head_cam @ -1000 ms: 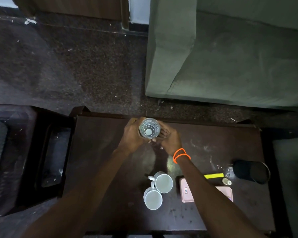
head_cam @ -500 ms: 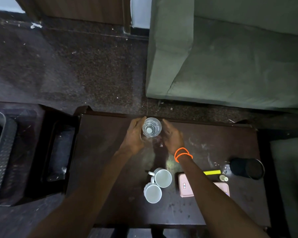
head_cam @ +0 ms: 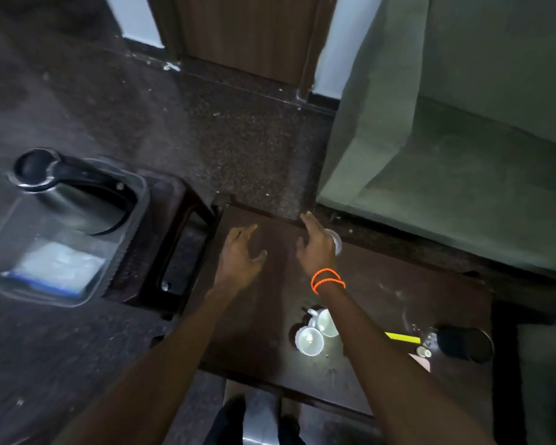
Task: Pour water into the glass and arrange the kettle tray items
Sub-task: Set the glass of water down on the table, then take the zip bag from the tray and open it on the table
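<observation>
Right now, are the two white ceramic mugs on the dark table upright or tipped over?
Upright. Both white ceramic mugs show round open mouths facing the camera, standing side by side on the dark wooden table.

Both hands spread, empty, above dark table (head_cam: 382, 293): left hand (head_cam: 241, 258), right hand (head_cam: 316, 248) hiding glass (head_cam: 336, 240).

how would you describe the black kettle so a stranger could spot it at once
Start at the dark wooden table, then look left to the clear plastic tray beside it. The black kettle stands at the tray's far end, a dark rounded body unlike the flat white packet near it.
</observation>
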